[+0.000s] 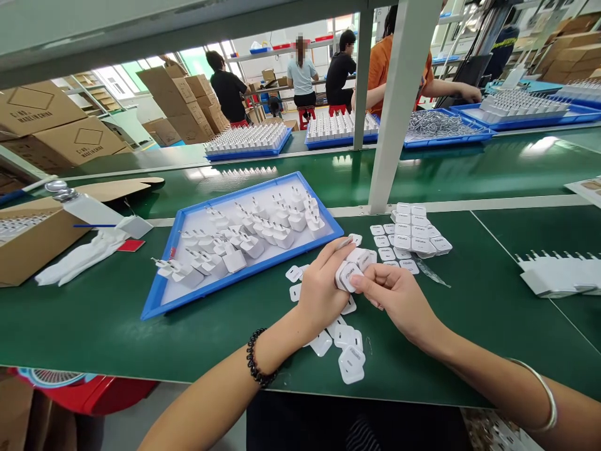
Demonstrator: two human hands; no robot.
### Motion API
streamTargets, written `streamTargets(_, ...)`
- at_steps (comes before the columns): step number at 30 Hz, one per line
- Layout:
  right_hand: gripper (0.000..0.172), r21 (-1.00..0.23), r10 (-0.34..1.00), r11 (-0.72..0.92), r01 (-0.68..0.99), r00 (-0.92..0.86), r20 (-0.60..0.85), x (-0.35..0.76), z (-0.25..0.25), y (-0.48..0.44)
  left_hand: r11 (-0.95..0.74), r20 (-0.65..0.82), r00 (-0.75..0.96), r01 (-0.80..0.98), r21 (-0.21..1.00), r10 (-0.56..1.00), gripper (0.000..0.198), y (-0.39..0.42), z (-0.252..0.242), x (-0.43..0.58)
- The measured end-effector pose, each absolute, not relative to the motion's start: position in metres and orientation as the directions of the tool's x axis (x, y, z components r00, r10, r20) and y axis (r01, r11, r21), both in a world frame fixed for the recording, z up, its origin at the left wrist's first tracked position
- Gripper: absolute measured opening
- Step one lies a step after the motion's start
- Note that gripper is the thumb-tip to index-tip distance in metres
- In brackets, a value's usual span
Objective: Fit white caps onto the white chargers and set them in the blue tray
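My left hand (323,285) is closed around a white plug charger (364,257), with metal prongs showing near its fingers. A white square cover plate (346,275) with dark lettering sits at the charger's near end. The thumb and fingers of my right hand (399,297) pinch at that plate's edge; whether it is fully seated cannot be seen. Loose white cover plates (351,363) lie under and in front of my hands. Behind my right hand are stacked sheets of lettered cover plates (416,228). Left of my hands, a blue tray (211,291) bears several white plug chargers (251,244), prongs up.
A row of white chargers (563,275) stands at the right. On the left are a cardboard box (42,257), a white cloth (82,257) and a bottle (89,210). A metal post (399,106) rises behind my hands. Across the line, a co-worker in orange (378,62) reaches past trays.
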State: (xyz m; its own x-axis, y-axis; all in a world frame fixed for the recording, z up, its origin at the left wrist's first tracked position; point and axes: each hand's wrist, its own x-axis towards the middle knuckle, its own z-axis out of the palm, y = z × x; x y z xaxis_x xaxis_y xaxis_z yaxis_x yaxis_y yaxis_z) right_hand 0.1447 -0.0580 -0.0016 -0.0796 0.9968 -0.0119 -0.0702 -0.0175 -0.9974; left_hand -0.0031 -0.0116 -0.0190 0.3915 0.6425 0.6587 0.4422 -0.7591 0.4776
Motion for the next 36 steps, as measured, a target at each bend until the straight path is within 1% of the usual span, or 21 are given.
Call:
streamTargets(15,0.042,-1.0,0.999,-0.012,0.009,-0.052,-0.012,0.144,-0.008,-0.055,-0.737,0.628,0.395,0.453,0.502,0.67,0.038,-0.01,-0.022,-0.002)
streamTargets(19,0.052,-0.998,0.998,0.038,0.044,0.04,0.04,0.144,-0.009,-0.055,-0.735,0.627,0.387,0.425,0.529,0.676,0.039,-0.011,-0.021,-0.002)
streamTargets(20,0.052,-0.996,0.995,0.06,0.068,0.073,0.065,0.143,-0.01,-0.055,-0.73,0.624,0.383,0.416,0.542,0.681,0.04,-0.011,-0.021,-0.002)
streamTargets(23,0.042,-0.981,0.978,0.103,0.167,0.162,0.13,0.141,-0.014,-0.057,-0.708,0.605,0.367,0.383,0.594,0.706,0.041,-0.009,-0.019,-0.001)
streamTargets(24,0.043,-0.977,0.971,0.11,0.185,0.189,0.146,0.141,-0.015,-0.057,-0.7,0.599,0.362,0.37,0.611,0.714,0.042,-0.009,-0.019,0.0)
streamTargets(25,0.047,-0.976,0.965,0.119,0.181,0.21,0.156,0.14,-0.017,-0.058,-0.694,0.594,0.359,0.356,0.626,0.72,0.041,-0.009,-0.018,0.001)
streamTargets(26,0.052,-0.98,0.962,0.128,0.153,0.221,0.16,0.139,-0.018,-0.058,-0.692,0.591,0.36,0.338,0.638,0.722,0.04,-0.009,-0.017,0.002)
streamTargets(28,0.065,-0.99,0.973,0.142,0.024,0.178,0.144,0.138,-0.019,-0.058,-0.7,0.599,0.372,0.28,0.657,0.71,0.037,-0.012,-0.015,0.004)
streamTargets(30,0.077,-0.98,0.992,0.123,-0.158,0.052,0.116,0.135,-0.018,-0.06,-0.726,0.629,0.38,0.218,0.652,0.679,0.034,-0.016,-0.012,0.006)
streamTargets(31,0.079,-0.966,0.995,0.096,-0.241,-0.016,0.103,0.134,-0.018,-0.062,-0.746,0.652,0.381,0.197,0.636,0.656,0.034,-0.018,-0.011,0.007)
streamTargets(33,0.072,-0.934,0.991,0.047,-0.355,-0.099,0.088,0.13,-0.017,-0.065,-0.795,0.705,0.378,0.191,0.576,0.601,0.034,-0.023,-0.009,0.008)
streamTargets(36,0.056,-0.909,0.991,0.085,-0.407,-0.06,0.119,0.124,-0.019,-0.068,-0.86,0.771,0.38,0.216,0.463,0.511,0.039,-0.026,-0.01,0.008)
